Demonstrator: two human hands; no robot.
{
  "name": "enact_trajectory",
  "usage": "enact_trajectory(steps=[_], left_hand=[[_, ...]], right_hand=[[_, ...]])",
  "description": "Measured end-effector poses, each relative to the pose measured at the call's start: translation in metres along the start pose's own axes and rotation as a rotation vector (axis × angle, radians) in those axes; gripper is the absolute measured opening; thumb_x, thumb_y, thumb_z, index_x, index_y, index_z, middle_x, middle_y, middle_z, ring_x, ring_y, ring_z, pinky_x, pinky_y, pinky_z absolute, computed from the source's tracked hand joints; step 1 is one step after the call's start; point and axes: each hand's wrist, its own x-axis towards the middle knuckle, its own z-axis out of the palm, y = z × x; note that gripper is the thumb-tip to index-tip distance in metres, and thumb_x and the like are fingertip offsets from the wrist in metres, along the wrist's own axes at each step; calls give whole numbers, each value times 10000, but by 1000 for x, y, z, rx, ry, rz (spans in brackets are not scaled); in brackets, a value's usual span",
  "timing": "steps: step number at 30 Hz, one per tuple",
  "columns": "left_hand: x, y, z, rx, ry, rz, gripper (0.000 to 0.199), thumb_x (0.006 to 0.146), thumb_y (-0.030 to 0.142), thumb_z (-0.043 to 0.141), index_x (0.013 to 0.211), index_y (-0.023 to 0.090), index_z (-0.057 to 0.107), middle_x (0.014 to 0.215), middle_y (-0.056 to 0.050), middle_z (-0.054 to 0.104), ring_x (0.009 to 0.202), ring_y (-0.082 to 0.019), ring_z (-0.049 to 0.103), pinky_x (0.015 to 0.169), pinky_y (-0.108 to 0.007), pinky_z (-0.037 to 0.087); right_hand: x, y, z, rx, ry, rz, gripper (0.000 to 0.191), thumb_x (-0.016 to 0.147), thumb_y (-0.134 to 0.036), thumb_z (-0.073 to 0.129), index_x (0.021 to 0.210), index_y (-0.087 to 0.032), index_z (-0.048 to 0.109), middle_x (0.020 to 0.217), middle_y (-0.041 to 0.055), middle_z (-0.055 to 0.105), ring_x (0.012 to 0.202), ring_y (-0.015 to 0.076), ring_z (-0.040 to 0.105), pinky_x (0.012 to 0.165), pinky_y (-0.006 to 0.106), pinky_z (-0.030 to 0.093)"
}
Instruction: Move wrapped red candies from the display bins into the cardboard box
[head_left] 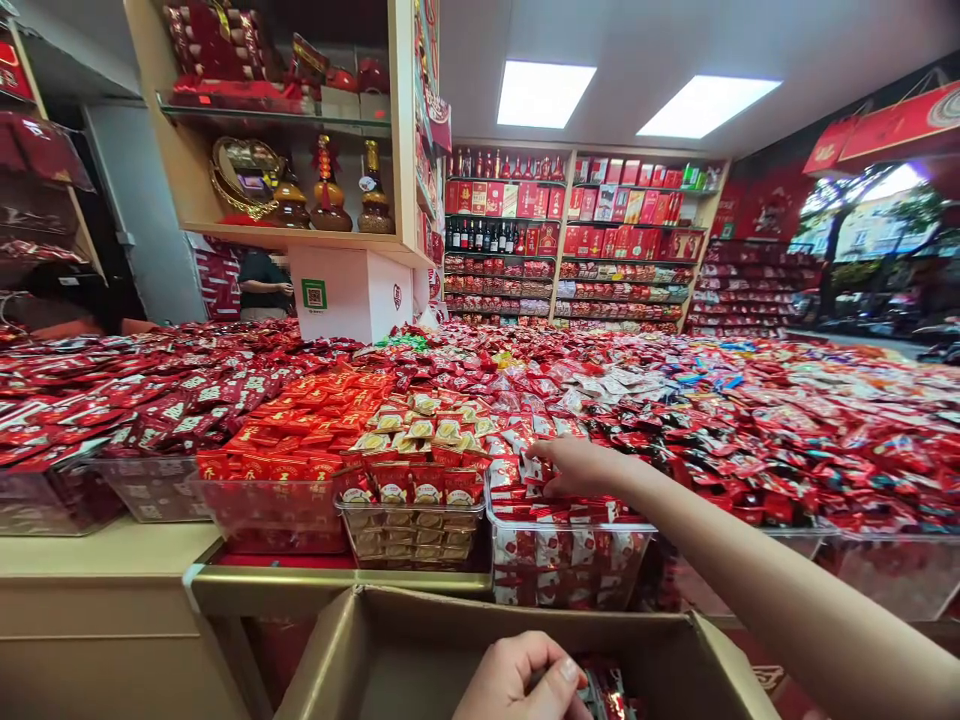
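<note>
While a person's right hand (589, 468), thumb and fingers parted, touches red-and-white wrapped packets (507, 470) heaped in a transparent plastic bin (570, 526), whose walls seemingly contain them, the left hand (517, 680) curls over an open brown cardboard box (427, 640), its grip's contents unclear from here

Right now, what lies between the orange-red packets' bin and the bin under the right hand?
A clear bin of red-and-gold packets, seen in the head view.

Left hand (525, 678) gets chopped by the bottom edge, so does the box (420, 645) beneath it; can't tell if it's gripping anything.
</note>
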Motion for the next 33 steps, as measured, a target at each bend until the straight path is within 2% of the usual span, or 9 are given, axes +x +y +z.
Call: enact_trajectory(steps=[5,9,15,19,22,26,33], left_hand=[[1,-4,0,69,3,18,346,693,493,507,681,149,531,592,-24,612,506,-113,524,524,-233,401],[3,-8,-1,120,-13,47,323,722,468,477,691,149,521,622,-36,623,536,-136,561,541,-253,423],[2,-6,-4,218,-50,73,282,761,401,445,696,142,536,647,-49,647,573,-146,584,550,-244,435],[0,-3,-4,295,-52,80,272,771,361,436,704,131,565,680,-72,679,595,-151,596,561,-237,439],[1,-3,-4,340,-53,76,285,776,346,423,738,113,582,717,-108,695,614,-170,610,568,-249,449],[2,-2,-4,406,-54,75,327,783,354,410,783,89,602,746,-138,702,638,-193,622,573,-261,453],[-6,1,-4,509,-49,55,332,769,368,446,827,116,654,779,-93,712,671,-165,615,575,-209,411]], right_hand=[[1,2,0,-1,-23,-22,567,642,-271,585,1194,-217,471,1027,148,580,894,290,559,692,335,425],[-1,4,-4,21,-33,-52,486,672,-207,517,1158,-221,505,1023,103,600,913,252,560,714,300,418],[-5,7,-9,66,-6,-34,407,649,-266,577,1043,-171,547,983,88,616,854,217,570,651,254,427],[-4,12,-10,86,-5,-69,363,631,-309,615,974,-195,576,931,53,634,806,192,580,613,229,425],[-2,14,-12,78,27,-95,291,691,-277,550,969,-200,591,948,55,633,843,196,576,672,242,419],[1,14,-13,50,99,-90,335,732,-213,483,1056,-172,558,1027,95,607,931,225,547,752,279,398],[12,14,-2,41,107,-88,376,725,-342,525,1061,-182,576,1016,102,614,968,247,523,780,299,395]])
